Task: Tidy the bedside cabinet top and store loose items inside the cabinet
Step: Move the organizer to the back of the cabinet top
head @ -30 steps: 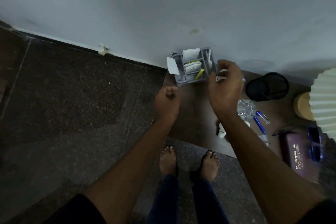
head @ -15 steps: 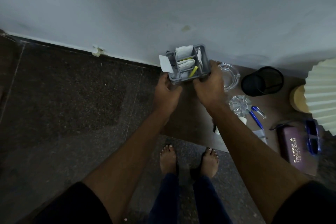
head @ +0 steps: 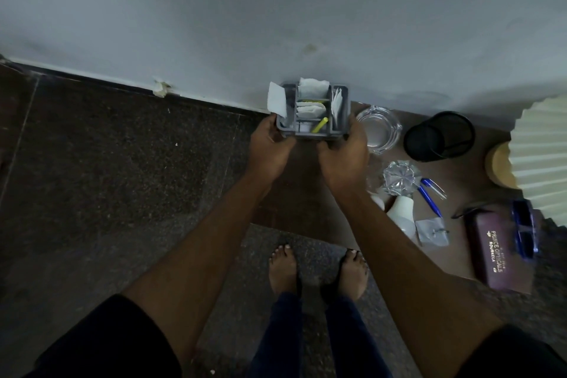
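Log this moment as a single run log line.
left hand: grips grey organiser, left end | right hand: grips organiser, right end | organiser: back-left corner of cabinet top | beside it: glass ashtray

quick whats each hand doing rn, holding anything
Left hand: grips the left end of the grey organiser.
Right hand: grips the right end of the same organiser.

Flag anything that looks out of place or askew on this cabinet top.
Two blue pens lie loose near the black mesh cup, not in it. A white paper sticks out over the left edge of the grey organizer.
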